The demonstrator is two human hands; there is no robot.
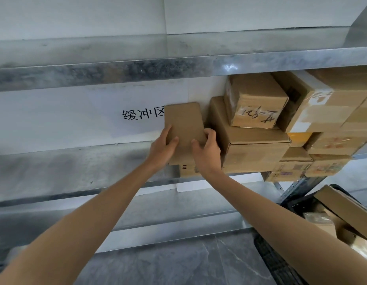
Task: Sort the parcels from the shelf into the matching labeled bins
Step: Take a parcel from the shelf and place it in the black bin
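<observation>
The shelf (75, 173) carried a stack of boxes (258, 149). Just left of the stack, a flat parcel (184, 122) stood tilted, its lower end clamped by the left grip (164, 147) and right grip (207, 153). Advised: draw it straight out, clear of the stack, then find its label.

Both hands grip flat cardboard parcel (183, 120) on metal shelf (75, 171): left hand (162, 149), right hand (207, 153); stacked boxes (258, 153) just right.

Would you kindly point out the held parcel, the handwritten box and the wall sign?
held parcel (184, 118), head view, its bare upper face.
handwritten box (257, 113), head view, its scribbled front face.
wall sign (137, 115), head view, its printed characters.
</observation>
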